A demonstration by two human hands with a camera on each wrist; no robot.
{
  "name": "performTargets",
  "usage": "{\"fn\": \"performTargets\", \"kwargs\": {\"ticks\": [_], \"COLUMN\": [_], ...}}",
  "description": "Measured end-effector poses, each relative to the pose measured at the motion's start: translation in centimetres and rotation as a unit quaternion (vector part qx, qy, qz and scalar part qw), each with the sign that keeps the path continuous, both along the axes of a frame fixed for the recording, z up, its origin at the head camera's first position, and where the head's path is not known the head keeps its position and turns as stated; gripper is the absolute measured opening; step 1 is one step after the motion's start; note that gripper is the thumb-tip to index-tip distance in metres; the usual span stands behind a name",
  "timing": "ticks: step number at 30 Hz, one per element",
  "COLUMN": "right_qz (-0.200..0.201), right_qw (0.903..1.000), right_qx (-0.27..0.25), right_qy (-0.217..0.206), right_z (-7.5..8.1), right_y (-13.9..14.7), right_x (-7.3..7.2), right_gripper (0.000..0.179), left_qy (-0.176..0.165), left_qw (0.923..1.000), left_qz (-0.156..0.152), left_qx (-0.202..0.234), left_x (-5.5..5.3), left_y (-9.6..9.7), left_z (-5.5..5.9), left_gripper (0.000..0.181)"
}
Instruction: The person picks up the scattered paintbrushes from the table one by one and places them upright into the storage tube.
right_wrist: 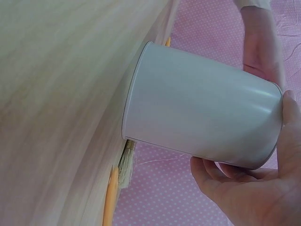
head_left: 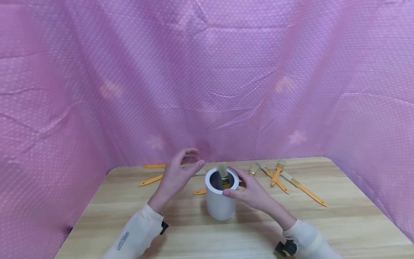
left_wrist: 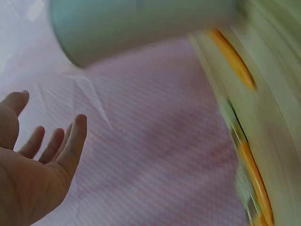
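A white cylindrical can [head_left: 221, 208] stands upright on the table. Inside it is a paintbrush [head_left: 223, 172], its pale bristles poking above the rim and its handle partly hidden. The right hand [head_left: 251, 190] grips the upper part of the can, thumb near the front of the rim and fingers round the far side; the right wrist view shows this hold on the can [right_wrist: 202, 106] from the side. To the left of the can, the left hand [head_left: 177, 173] is raised with its fingers loosely bent and apart, holding nothing. It does not touch the can.
Paintbrushes with orange handles lie on the wooden table [head_left: 181, 233]. Left of and behind the can are several handles [head_left: 151, 180], partly hidden by the left hand. Several more brushes [head_left: 309, 194] lie to the right, some crossed. A pink dotted sheet [head_left: 207, 90] encloses the table's back and sides.
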State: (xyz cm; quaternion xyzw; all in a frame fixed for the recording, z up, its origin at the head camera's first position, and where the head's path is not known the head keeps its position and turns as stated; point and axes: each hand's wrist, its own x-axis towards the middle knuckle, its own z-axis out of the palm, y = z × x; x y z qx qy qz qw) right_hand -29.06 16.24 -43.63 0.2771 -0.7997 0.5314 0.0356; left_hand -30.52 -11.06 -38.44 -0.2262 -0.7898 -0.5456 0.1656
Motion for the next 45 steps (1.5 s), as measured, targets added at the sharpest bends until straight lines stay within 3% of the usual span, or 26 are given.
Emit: {"fn": "performTargets", "kwargs": {"ticks": [7, 12, 15, 21, 27, 34, 37, 40, 45], "right_qz": [-0.005, -0.008, -0.008, -0.013, -0.004, 0.000, 0.000, -0.001, -0.006], "right_qw": [1.0000, 0.9999, 0.9999, 0.9998, 0.9999, 0.9998, 0.9998, 0.9999, 0.9999], "right_qx": [0.000, 0.006, 0.007, 0.006, 0.010, 0.007, 0.008, 0.010, 0.012], "right_qy": [-0.005, -0.006, 0.001, 0.010, 0.011, 0.018, 0.016, 0.013, 0.006], "right_z": [0.1, 0.1, 0.2, 0.2, 0.2, 0.1, 0.1, 0.2, 0.1], "right_y": [-0.1, -0.2, -0.3, 0.1, -0.1, -0.2, -0.3, -0.3, -0.2], "right_x": [0.3, 0.4, 0.4, 0.4, 0.4, 0.3, 0.3, 0.3, 0.3], "right_gripper": [0.084, 0.084, 0.084, 0.084, 0.083, 0.082, 0.082, 0.082, 0.083], "left_qy": [0.055, 0.059, 0.035, -0.037, -0.098, -0.096, -0.108, -0.118, -0.138], "left_qw": [0.9959, 0.9843, 0.9792, 0.9816, 0.9604, 0.9328, 0.9197, 0.9127, 0.9069], "left_qz": [0.018, 0.056, 0.072, 0.062, 0.079, 0.074, 0.076, 0.073, 0.081], "left_qx": [-0.069, -0.157, -0.186, -0.177, -0.248, -0.339, -0.370, -0.384, -0.390], "left_x": [-3.0, -4.3, -4.9, -6.3, -6.4, -7.0, -7.4, -7.8, -8.2], "left_y": [-2.4, -4.7, -6.4, -9.1, -11.0, -12.3, -12.8, -13.2, -13.3], "left_z": [-1.6, -2.3, -2.2, -3.0, -4.7, -6.5, -7.1, -7.6, -8.1], "left_gripper": [0.036, 0.037, 0.041, 0.046, 0.045, 0.044, 0.030, 0.009, 0.009]}}
